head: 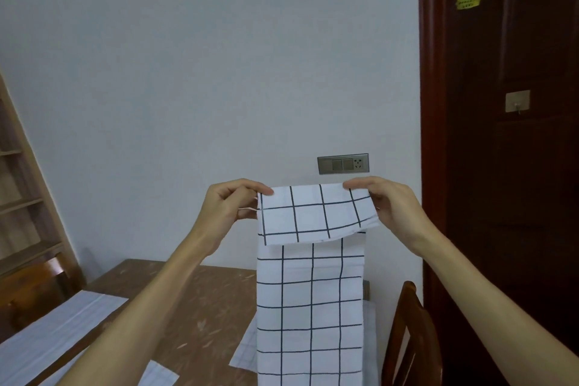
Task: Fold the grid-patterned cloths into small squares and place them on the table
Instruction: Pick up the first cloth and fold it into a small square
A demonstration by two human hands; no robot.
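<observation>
Head-camera view, looking forward and slightly down: a grid-patterned cloth [310, 307], white with dark lines, is held up in the air in front of a pale wall. It has been narrowed into a long strip that hangs straight down past the bottom edge of the picture. Its top edge is pinched at the left corner by the left hand [233, 202] and at the right corner by the right hand [387, 200], thumb and fingers closed on the fabric at each side. A short top portion is draped over toward the viewer as a flap, so a crosswise fold appears to be under way.

As a judgement, this cloth is partly folded: it is narrowed lengthwise but not yet reduced to a small square, and it has not been set down. Several crosswise folds seem to be left.

Below and behind the strip, a brown, scuffed bench [188, 298] is seen. A flat grid cloth [247, 351] lies on it just behind the hanging strip, mostly hidden. Pale sheets of fabric [59, 332] lie at the near left; whether they are folded or carry a grid cannot be told. No finished small square is visible.

No containers are in view. A wooden shelf unit [18, 197] stands at the far left; its contents cannot be made out. A chair back [410, 332] is at the near right.
</observation>
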